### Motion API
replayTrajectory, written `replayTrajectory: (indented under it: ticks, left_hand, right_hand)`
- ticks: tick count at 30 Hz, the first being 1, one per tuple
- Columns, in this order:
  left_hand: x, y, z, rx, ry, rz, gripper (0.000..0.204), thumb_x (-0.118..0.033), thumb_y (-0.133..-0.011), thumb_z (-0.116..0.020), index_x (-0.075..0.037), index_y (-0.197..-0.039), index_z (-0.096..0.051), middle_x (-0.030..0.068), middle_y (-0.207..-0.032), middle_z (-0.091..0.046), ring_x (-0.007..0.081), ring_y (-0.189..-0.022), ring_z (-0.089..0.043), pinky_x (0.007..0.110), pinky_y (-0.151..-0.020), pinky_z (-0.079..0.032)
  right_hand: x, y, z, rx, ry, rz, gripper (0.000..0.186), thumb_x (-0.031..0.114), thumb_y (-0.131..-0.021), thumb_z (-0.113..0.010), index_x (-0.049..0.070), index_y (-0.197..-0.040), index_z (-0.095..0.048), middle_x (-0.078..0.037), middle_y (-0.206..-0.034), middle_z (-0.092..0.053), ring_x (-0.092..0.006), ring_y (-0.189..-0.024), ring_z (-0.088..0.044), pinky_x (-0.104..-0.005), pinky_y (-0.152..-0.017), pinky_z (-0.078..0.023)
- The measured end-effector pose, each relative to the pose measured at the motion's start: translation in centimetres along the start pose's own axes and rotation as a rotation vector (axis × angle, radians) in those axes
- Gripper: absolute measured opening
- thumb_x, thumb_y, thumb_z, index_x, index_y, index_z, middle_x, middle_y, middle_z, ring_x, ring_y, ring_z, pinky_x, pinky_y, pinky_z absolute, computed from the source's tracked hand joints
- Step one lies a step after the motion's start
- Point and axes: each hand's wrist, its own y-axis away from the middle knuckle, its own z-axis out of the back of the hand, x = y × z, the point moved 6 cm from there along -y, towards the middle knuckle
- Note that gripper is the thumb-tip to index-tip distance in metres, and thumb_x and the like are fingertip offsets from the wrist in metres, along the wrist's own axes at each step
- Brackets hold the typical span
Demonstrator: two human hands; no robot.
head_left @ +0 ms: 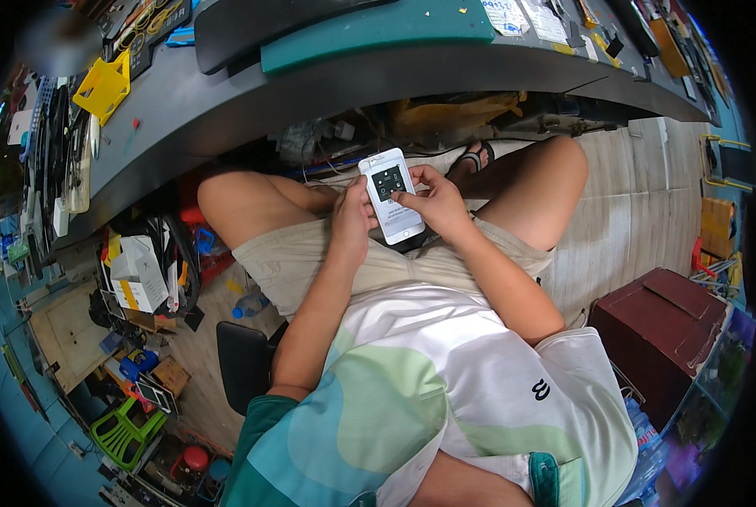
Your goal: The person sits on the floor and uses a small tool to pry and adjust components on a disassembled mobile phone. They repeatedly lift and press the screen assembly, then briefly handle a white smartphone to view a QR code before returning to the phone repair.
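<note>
A white smartphone [405, 221] is held upright above my lap, its lit screen showing a dark square panel on a white page. My left hand [352, 218] grips the phone's left edge, fingers closed behind it. From the other side my right hand [439, 203] steadies the right edge, and its thumb lies over the screen at the dark panel's lower right. The backs of the fingers behind the phone are partly hidden.
Ahead runs a curved grey desk [175, 110] with a green mat [378, 38] and a yellow phone stand [104, 88]. Lower left are a bin bag with a white box [138, 275], a water bottle [250, 305] and a green plastic chair [129, 433]. A maroon box [658, 338] stands right.
</note>
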Motion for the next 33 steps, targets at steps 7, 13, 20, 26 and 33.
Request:
replayTrajectory:
  ticks: [7, 13, 20, 26, 33]
  left_hand:
    - [-0.45, 0.25, -0.02, -0.025, -0.006, -0.018, 0.046, -0.039, -0.119, -0.056, -0.007, -0.150, -0.064, 0.0105, -0.132, -0.082, 0.0209, -0.112, -0.081, 0.042, -0.097, -0.066]
    - [-0.43, 0.27, -0.06, -0.030, 0.001, -0.029, 0.042, -0.034, -0.117, -0.057, -0.007, -0.149, -0.064, 0.0110, -0.133, -0.081, 0.0202, -0.112, -0.081, 0.042, -0.098, -0.066]
    - [-0.76, 0.49, -0.27, -0.032, -0.003, -0.016, 0.041, -0.027, -0.113, -0.059, -0.006, -0.148, -0.064, 0.0101, -0.133, -0.079, 0.0199, -0.111, -0.081, 0.041, -0.097, -0.067]
    - [-0.63, 0.39, -0.24, 0.012, -0.017, -0.017, 0.040, -0.025, -0.113, -0.057, -0.006, -0.147, -0.065, 0.0108, -0.134, -0.079, 0.0206, -0.110, -0.081, 0.041, -0.096, -0.068]
    - [-0.25, 0.24, -0.34, 0.023, -0.044, -0.023, 0.047, -0.022, -0.113, -0.054, -0.003, -0.155, -0.064, 0.0134, -0.139, -0.079, 0.0211, -0.112, -0.082, 0.040, -0.097, -0.069]
  right_hand:
    - [0.32, 0.03, -0.03, 0.062, -0.060, -0.047, 0.045, 0.004, -0.099, -0.091, 0.001, -0.139, -0.071, -0.007, -0.126, -0.077, -0.0126, -0.098, -0.078, -0.0295, -0.090, -0.062]
    - [0.64, 0.14, -0.12, 0.075, -0.129, -0.057, 0.044, 0.003, -0.099, -0.089, 0.000, -0.139, -0.072, -0.007, -0.127, -0.078, -0.0136, -0.104, -0.077, -0.0304, -0.094, -0.061]
    - [0.71, 0.15, -0.14, 0.068, -0.137, -0.043, 0.040, 0.004, -0.100, -0.087, 0.000, -0.137, -0.073, -0.006, -0.123, -0.077, -0.0129, -0.108, -0.075, -0.0299, -0.096, -0.060]
    - [0.72, -0.02, 0.05, 0.066, -0.116, -0.024, 0.036, 0.008, -0.101, -0.088, 0.000, -0.133, -0.074, -0.004, -0.118, -0.077, -0.0118, -0.107, -0.073, -0.0284, -0.097, -0.057]
    - [0.32, -0.22, 0.09, 0.022, -0.049, -0.012, 0.034, 0.011, -0.101, -0.091, 0.001, -0.130, -0.075, -0.002, -0.111, -0.077, -0.0100, -0.103, -0.071, -0.0275, -0.093, -0.056]
